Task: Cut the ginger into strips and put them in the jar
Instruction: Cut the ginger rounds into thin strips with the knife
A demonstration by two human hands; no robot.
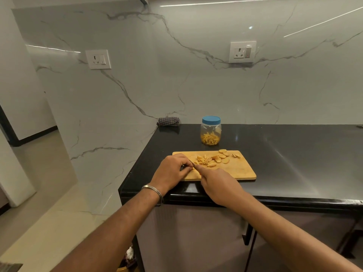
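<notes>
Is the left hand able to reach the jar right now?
Probably not freely: the left hand is busy pinching something at the knife, and the jar stands beyond the cutting board, lid on.

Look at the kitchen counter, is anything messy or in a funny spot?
Nothing looks spilled or broken. One thing stands out: the jar has its blue lid on, though cut ginger still lies on the cutting board. That board sits close to the counter's front edge, where both hands work.

both hands (196,173) at knife (192,164) over board (235,169)
</notes>
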